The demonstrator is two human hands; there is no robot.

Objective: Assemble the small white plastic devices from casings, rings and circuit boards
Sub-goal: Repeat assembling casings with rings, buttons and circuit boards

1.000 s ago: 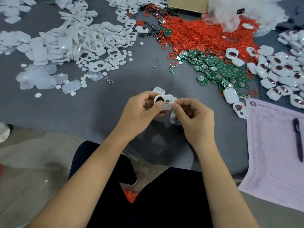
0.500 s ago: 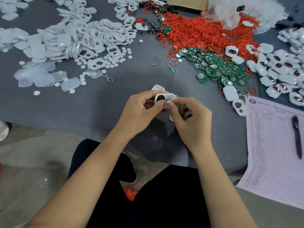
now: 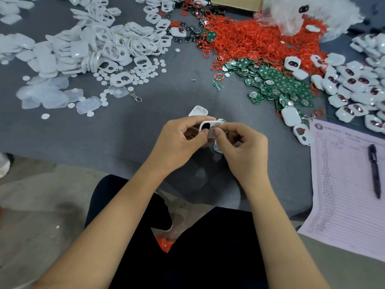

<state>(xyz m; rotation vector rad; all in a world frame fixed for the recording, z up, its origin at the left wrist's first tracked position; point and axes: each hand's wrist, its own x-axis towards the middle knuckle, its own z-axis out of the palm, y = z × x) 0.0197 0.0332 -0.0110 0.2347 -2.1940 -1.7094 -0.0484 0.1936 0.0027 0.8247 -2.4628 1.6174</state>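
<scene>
Over the near edge of the grey table, my left hand [image 3: 183, 140] grips a small white casing [image 3: 209, 127] with a dark oval window, thumb pressed on its front. My right hand [image 3: 241, 147] pinches the casing's right end, where a bit of metal and green board shows. Another white casing half [image 3: 198, 111] lies on the table just beyond my fingers. A clear part [image 3: 216, 147] sits under my right hand, mostly hidden. Green circuit boards [image 3: 277, 84] are heaped at centre right, red rings [image 3: 254, 38] behind them, and white casing frames [image 3: 100, 49] at the left.
Finished white devices [image 3: 358, 86] pile up at the far right. A printed sheet [image 3: 345, 188] with a black pen [image 3: 374, 170] lies at the right edge. Clear covers [image 3: 52, 97], small white discs and a metal clasp [image 3: 136, 97] are at the left. A cardboard box [image 3: 235, 3] and plastic bag [image 3: 312, 11] stand at the back.
Both hands have stayed together on the casing; my right fingers have shifted closer onto its right end and the casing has tilted slightly.
</scene>
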